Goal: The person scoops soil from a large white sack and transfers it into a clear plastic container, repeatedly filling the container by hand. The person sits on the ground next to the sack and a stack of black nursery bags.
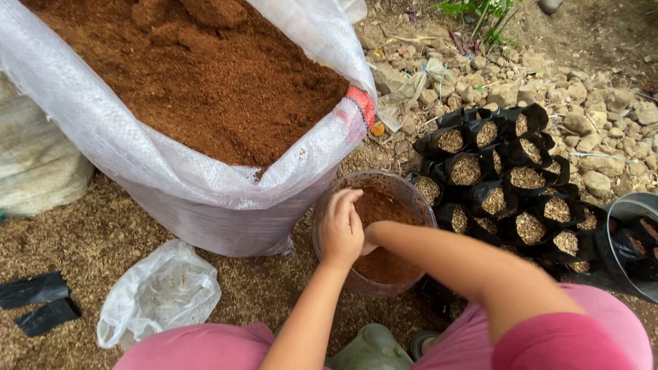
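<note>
Left hand (340, 229) fingers curled together over the round tub (329, 205) rim, touching brown coir inside. Right hand (371, 238) mostly hidden behind the left, grip can't tell. Filled black grow bags (510, 181) just right of the tub. Big white sack (103, 130) of coir behind.

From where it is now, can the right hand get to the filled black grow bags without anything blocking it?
Probably yes. The right hand sits in the round tub of brown coir, mostly hidden behind the left hand. The filled black grow bags stand just beside the tub on that side, tops open, nothing lying between.
</note>
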